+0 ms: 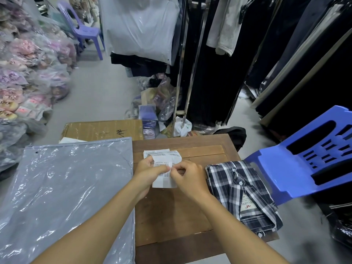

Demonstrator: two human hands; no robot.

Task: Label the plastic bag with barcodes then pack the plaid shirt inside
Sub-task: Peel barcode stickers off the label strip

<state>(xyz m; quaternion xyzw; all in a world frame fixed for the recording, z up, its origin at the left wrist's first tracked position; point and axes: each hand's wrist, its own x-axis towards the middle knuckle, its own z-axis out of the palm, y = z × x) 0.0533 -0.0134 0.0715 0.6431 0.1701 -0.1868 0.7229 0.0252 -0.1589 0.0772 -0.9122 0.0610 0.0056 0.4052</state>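
A large grey plastic bag (66, 187) lies flat at the left, overlapping the wooden table (171, 216). A folded navy-and-white plaid shirt (242, 193) rests on the table's right side, its neck label facing up. Over the table's middle, my left hand (148, 170) grips a white strip of barcode labels (163, 180). My right hand (187, 176) pinches the strip's right edge with thumb and fingers. More barcode strips (162, 154) lie on the table just beyond my hands.
A blue plastic chair (304, 155) stands tilted at the table's right. A cardboard box (102, 130) sits behind the bag. Dark clothes hang on racks (228, 63) ahead and right. Bagged goods are piled at the left (24, 82), and a purple chair (83, 29) stands far back.
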